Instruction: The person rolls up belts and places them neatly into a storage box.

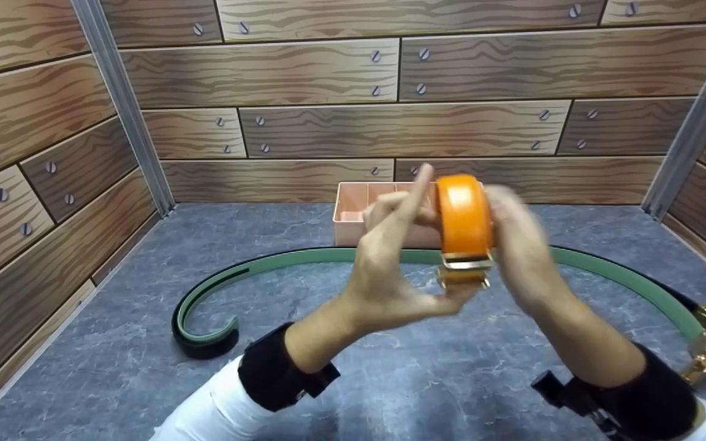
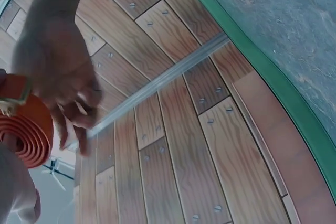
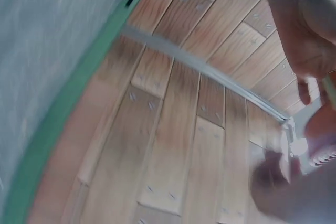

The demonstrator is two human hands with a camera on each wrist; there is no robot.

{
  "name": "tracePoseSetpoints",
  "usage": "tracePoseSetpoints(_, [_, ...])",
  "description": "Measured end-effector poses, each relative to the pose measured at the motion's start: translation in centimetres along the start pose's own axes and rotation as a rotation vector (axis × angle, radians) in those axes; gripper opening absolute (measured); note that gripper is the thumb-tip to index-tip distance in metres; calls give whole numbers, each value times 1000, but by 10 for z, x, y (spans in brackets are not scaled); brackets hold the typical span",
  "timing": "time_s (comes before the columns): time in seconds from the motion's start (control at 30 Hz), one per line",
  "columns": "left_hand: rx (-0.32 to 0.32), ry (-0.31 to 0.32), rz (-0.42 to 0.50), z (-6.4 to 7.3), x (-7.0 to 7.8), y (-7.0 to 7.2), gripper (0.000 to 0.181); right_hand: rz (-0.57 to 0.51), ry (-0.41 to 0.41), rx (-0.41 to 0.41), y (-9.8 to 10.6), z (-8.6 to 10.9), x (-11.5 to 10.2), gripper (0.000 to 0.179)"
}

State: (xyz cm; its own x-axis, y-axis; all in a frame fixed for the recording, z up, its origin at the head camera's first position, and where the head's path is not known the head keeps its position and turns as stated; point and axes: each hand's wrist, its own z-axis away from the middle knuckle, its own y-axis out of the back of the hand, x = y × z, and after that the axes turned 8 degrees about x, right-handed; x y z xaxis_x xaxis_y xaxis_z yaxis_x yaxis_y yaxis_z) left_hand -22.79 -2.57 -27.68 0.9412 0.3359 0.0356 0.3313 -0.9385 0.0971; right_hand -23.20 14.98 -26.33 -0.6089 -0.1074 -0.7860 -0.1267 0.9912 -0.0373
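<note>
Head view: orange belt (image 1: 466, 217) wound in a coil, edge on, held up above the worktop (image 1: 267, 318), in front of the tray (image 1: 350, 234); gold buckle (image 1: 466, 272) at its lower end; left hand (image 1: 383, 263) spans the coil, thumb under the buckle, index finger raised, the other fingers bent in at the coil's near-left side; right hand (image 1: 521, 239) blurred at the other side, fingers seemingly relaxed, contact hard to call; green belt (image 1: 304, 257) lies in a wide arc beneath, well clear of the coil. Step in hand looks to be keeping the roll tight and dressing its edges; best, I judge, to let the left thumb and fingers carry the load while the right palm squares the side, lightly. Left wrist view: the spiral face shows, turns near flush, a fingertip at its centre; right hand's fingers hang part-bent, nothing in them; a steady fingertip there should stop the core pushing out sideways. Right wrist view: coil only partly in frame, near hand smeared, grip unreadable; worth slowing that hand, I'd say, and minding the buckle, whose weight could spring the outer turn.
</note>
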Motion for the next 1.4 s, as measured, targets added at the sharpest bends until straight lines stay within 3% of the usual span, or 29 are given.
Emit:
tracePoseSetpoints(0.1, [47, 50, -91, 1, -4, 2, 105, 110, 311, 73, -5, 2, -1, 30])
tracePoseSetpoints(0.17, [80, 48, -159, 2, -7, 2, 104, 272, 473, 92, -11, 7, -1, 42])
tracePoseSetpoints(0.23, [110, 25, -224, 4, -9, 1, 101, 469, 580, 102, -18, 11, 0, 60])
tracePoseSetpoints(0.3, [135, -22, -274, 4, -10, -1, 96, 638, 628, 128, -24, 14, 1, 71])
tracePoseSetpoints(0.37, [154, -66, -312, 5, -10, -4, 86, 714, 645, 163, -29, 14, 2, 69])
tracePoseSetpoints(0.53, [176, -146, -352, 2, -9, -8, 72, 729, 720, 258, -36, 4, 2, 62])
tracePoseSetpoints(0.67, [137, -177, -355, 0, -15, -6, 73, 752, 758, 252, -37, -8, -2, 60])
tracePoseSetpoints(0.83, [-45, -194, -342, 2, -29, -2, 76, 807, 756, 222, -30, -31, -7, 56])
tracePoseSetpoints(1.0, [-231, -94, -309, -5, -32, 12, 77, 893, 721, 179, -18, -61, -5, 54])
tracePoseSetpoints(1.1, [-359, -21, -347, -11, -30, 33, 75, 958, 632, 141, -7, -80, 2, 54])
tracePoseSetpoints(1.2, [-524, 59, -410, -12, -30, 62, 64, 1032, 481, 113, 8, -99, 15, 53])
tracePoseSetpoints(1.4, [-825, 278, -480, 4, -48, 119, 21, 1290, 195, 36, 43, -128, 57, 59])
